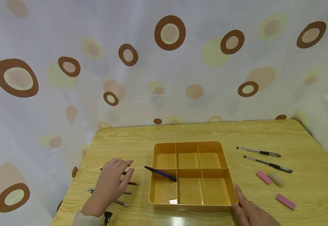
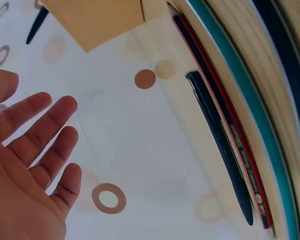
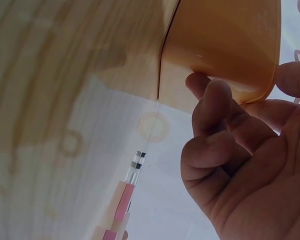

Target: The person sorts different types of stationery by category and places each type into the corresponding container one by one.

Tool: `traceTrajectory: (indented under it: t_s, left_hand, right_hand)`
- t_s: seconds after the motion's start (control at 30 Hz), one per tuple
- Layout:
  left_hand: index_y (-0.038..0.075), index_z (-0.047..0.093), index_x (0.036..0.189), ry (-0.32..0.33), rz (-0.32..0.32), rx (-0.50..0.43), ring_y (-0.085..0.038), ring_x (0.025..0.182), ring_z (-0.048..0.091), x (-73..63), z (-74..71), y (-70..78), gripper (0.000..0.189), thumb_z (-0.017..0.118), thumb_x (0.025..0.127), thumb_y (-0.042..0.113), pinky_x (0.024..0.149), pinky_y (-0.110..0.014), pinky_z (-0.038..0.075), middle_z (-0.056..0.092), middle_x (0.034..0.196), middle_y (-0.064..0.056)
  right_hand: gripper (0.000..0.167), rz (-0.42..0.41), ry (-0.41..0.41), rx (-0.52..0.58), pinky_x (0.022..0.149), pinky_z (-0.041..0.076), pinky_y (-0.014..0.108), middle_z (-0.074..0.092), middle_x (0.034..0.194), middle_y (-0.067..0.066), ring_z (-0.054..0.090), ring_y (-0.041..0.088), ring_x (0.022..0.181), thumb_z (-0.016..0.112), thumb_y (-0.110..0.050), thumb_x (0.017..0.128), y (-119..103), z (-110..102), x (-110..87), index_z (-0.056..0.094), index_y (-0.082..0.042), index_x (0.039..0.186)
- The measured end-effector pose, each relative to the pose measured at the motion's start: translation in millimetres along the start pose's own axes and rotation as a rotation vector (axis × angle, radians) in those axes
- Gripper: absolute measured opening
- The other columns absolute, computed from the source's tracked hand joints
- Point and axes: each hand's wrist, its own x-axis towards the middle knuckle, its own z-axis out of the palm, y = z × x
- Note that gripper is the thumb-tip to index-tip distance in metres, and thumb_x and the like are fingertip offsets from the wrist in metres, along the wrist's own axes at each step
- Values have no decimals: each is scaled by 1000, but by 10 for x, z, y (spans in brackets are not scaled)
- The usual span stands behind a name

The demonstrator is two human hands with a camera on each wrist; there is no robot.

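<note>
A yellow six-compartment tray [image 1: 189,205] stands on the table. A blue and black pen [image 1: 161,173] slants over its left rim, one end inside the front left compartment. My right hand [image 1: 251,210] grips the tray's front right corner, thumb at the rim [image 3: 267,92] and fingers along the outer side wall. To the left of the tray, my left hand [image 1: 110,182] hovers palm inward with fingers apart, holding nothing. Below it lie a red and black pencil [image 2: 220,95], a black pen [image 2: 217,140] and a teal pencil [image 2: 235,75], partly hidden by the hand in the head view.
Right of the tray lie two clear pens with black grips [image 1: 268,153], two pink erasers [image 1: 285,201] and a whitish eraser [image 1: 276,179]. A small black object [image 1: 107,216] sits by the left wrist. A patterned cloth [image 1: 141,78] hangs behind the wooden table [image 1: 130,138].
</note>
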Motion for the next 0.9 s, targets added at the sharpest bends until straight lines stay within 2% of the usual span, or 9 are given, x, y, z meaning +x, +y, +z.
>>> traceTrajectory:
  t_s: [0.2, 0.33, 0.47, 0.67, 0.9]
  left_hand:
    - [8, 74, 124, -45, -106, 33, -33, 106, 68, -112, -22, -196, 29, 73, 97, 20, 87, -59, 55, 76, 107, -9]
    - [9, 73, 127, -89, -155, 80, -36, 109, 67, -194, -54, -334, 33, 76, 96, 19, 88, -59, 55, 76, 110, -11]
    - [8, 73, 128, -134, -177, 126, -39, 112, 66, -238, -77, -463, 36, 78, 93, 17, 87, -59, 56, 75, 114, -13]
    - [7, 74, 127, -187, -213, 123, -43, 114, 64, -246, -67, -632, 34, 76, 94, 14, 89, -61, 55, 74, 118, -15]
    - [10, 78, 117, -236, -215, 195, -41, 108, 67, -323, -76, -737, 25, 77, 92, 8, 82, -57, 58, 76, 112, -13]
  right_hand:
    - [73, 21, -13, 5, 89, 58, 57, 53, 142, 39, 67, 51, 115, 43, -42, 112, 0, 6, 6, 21, 8, 160]
    - [74, 28, -21, -4, 91, 58, 57, 53, 142, 38, 66, 50, 116, 43, -43, 112, -11, -3, 3, 21, 8, 160]
    - [72, 13, -3, -26, 91, 57, 56, 55, 142, 36, 67, 48, 117, 44, -41, 112, -27, -23, -9, 23, 8, 160]
    - [72, 39, 27, -56, 91, 58, 55, 55, 144, 32, 68, 44, 117, 42, -47, 112, -36, -41, -9, 25, 3, 161]
    - [72, 37, 5, -48, 88, 59, 54, 57, 141, 33, 69, 45, 114, 44, -43, 112, -48, -29, -16, 23, 4, 161]
